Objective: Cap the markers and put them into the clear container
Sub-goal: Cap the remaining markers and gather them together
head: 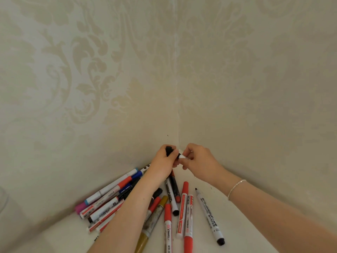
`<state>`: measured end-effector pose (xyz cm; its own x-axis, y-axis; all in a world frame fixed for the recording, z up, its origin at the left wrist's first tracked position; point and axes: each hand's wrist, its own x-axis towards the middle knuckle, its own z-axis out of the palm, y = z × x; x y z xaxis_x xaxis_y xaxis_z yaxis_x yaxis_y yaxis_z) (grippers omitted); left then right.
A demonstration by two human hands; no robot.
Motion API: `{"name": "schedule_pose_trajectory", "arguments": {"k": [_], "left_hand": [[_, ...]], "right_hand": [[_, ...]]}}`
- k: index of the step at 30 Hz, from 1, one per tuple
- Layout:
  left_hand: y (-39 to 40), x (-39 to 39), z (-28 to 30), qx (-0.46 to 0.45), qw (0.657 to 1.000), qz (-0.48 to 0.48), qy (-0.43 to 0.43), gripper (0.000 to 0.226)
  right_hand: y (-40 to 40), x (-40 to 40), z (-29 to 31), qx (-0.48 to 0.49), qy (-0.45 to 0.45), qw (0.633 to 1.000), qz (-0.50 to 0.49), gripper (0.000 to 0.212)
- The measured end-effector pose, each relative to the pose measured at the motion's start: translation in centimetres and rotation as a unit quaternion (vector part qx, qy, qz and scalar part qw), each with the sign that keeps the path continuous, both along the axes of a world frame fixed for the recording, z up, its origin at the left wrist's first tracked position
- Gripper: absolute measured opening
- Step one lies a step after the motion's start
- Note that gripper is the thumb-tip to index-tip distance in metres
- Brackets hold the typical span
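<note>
Two bare forearms reach from the bottom of the view up to a corner where two cream damask-papered walls [109, 79] meet above a white table [237, 225]. The hands meet at the centre, just below the corner seam. The left hand [162, 164], coming in from 7 o'clock, has its fingers curled round a black cap [169, 150] that pokes up above the knuckles. The right hand [197, 160], coming in from 4 o'clock and wearing a thin beaded bracelet [236, 188] on the wrist, pinches the white end of a marker [182, 157] between fingertips and thumb, its tip just beside the cap; whether the two parts touch cannot be told. Below the hands, from 6 to 8 o'clock, loose markers lie fanned on the table: a pile of white-barrelled markers [107, 203] with red, blue and pink ends at 8 o'clock, partly under the left forearm; a gold marker [155, 220] at 6 o'clock; several red-capped markers [182, 210] just right of it; and, a little apart at 5 o'clock, an uncapped black whiteboard marker [209, 216] with its tip pointing up toward the right wrist. At the far left edge, 9 o'clock, a faint curved clear rim [3, 199] shows; what it is cannot be told.
</note>
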<state>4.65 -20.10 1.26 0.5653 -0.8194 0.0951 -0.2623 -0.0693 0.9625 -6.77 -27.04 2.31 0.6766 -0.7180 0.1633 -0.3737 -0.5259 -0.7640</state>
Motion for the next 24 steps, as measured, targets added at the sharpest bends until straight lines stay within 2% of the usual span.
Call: {"name": "schedule_pose_trajectory", "arguments": {"k": [7, 11, 14, 18, 24], "left_hand": [[0.1, -1.8, 0.3, 0.019, 0.995, -0.031, -0.089, 0.025], [0.2, -3.2, 0.7, 0.01, 0.992, -0.035, -0.124, 0.032], [0.3, -3.8, 0.5, 0.014, 0.979, -0.027, -0.199, 0.036], [0.6, -4.4, 0.2, 0.048, 0.974, -0.086, -0.205, 0.039], [0.4, -6.2, -1.2, 0.114, 0.94, -0.11, -0.301, 0.038]], "right_hand": [[0.4, -3.2, 0.0, -0.12, 0.054, 0.991, -0.007, 0.017], [1.2, -4.9, 0.0, -0.15, 0.051, 0.987, -0.012, 0.018], [2.1, -5.7, -0.4, -0.142, 0.053, 0.988, -0.019, 0.018], [3.0, -7.4, -2.1, -0.096, 0.041, 0.994, -0.04, 0.018], [3.5, -8.9, -5.5, -0.078, 0.024, 0.994, -0.067, 0.028]]}}
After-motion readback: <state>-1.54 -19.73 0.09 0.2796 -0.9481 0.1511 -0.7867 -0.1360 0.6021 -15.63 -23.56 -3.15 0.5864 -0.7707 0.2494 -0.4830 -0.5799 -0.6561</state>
